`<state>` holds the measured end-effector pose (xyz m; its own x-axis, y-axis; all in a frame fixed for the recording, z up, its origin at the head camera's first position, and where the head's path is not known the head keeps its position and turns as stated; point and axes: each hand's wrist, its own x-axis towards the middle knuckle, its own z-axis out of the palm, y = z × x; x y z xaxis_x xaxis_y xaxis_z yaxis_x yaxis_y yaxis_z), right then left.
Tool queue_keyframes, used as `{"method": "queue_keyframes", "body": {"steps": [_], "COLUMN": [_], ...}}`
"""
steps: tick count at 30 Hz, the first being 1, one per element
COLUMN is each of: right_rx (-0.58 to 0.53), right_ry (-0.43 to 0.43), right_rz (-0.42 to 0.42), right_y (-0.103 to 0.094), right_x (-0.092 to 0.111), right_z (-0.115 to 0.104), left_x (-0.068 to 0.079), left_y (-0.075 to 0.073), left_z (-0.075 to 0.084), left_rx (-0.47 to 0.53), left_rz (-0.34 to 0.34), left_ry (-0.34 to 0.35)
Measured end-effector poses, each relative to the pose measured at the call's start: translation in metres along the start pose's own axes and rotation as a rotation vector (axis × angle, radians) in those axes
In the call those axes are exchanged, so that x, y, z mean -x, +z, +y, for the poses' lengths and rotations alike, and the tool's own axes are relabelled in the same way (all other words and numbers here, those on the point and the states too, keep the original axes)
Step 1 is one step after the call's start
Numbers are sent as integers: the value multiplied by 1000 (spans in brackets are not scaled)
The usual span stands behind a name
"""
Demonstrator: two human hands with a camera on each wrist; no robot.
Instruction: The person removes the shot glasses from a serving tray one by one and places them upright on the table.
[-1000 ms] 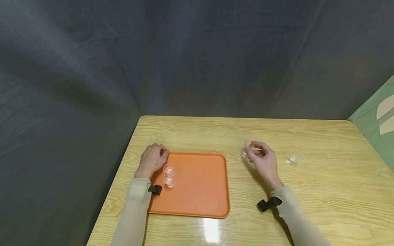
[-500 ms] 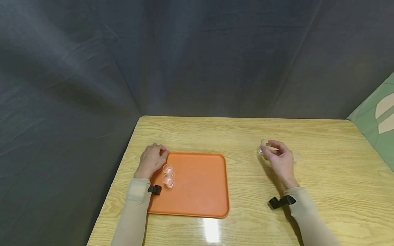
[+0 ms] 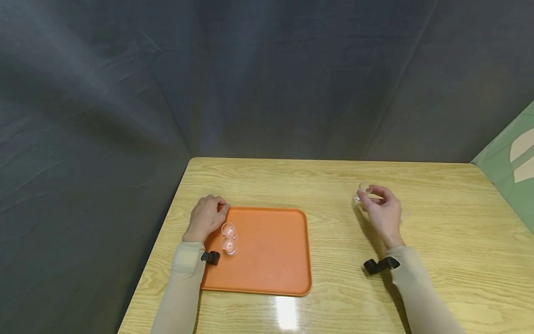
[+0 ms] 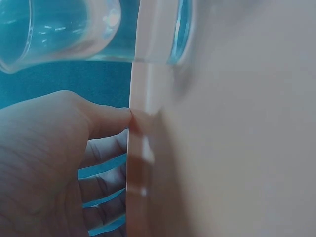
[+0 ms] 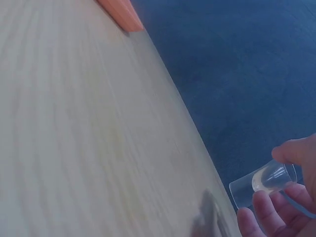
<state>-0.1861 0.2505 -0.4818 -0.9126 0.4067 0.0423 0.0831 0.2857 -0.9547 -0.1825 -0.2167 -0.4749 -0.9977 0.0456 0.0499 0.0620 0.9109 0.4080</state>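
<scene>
At the far left corner of the orange tray (image 3: 267,250), my left hand (image 3: 206,218) holds the rim, its thumb on the edge and its fingers along the outer side in the left wrist view. Two clear shot glasses, a farther one (image 3: 228,229) and a nearer one (image 3: 228,245), stand on the tray close to that hand. To the right of the tray, my right hand (image 3: 383,211) pinches another clear shot glass (image 5: 264,185) between thumb and fingers. Whether its base touches the table is unclear. A further glass (image 3: 405,214) is mostly hidden behind the right hand.
The wooden table (image 3: 333,306) has a dark curtain (image 3: 283,83) behind it and along its left side. A green and beige panel (image 3: 517,162) borders the far right corner. Each wrist carries a small black camera.
My right hand has moved right with the shot glass, then slightly farther away, and now covers most of the glass behind it. The left hand and tray keep their places.
</scene>
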Motion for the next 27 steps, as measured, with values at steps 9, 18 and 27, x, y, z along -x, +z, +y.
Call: {"method": "queue_keyframes", "body": {"steps": [9,18,27], "right_rx": [106,101,139], "right_ry": [27,37,-39], "right_rz": [-20,-38,4], "right_y": [3,3,4], "right_x": [-3,-2,-1], "right_z": [10,7,4], "left_x": [0,1,0], "left_y": [0,-2,-1], "left_z": [0,0,0], "left_rx": [3,3,0], "left_rz": [-2,-2,-5], "left_ry": [1,8,3]}}
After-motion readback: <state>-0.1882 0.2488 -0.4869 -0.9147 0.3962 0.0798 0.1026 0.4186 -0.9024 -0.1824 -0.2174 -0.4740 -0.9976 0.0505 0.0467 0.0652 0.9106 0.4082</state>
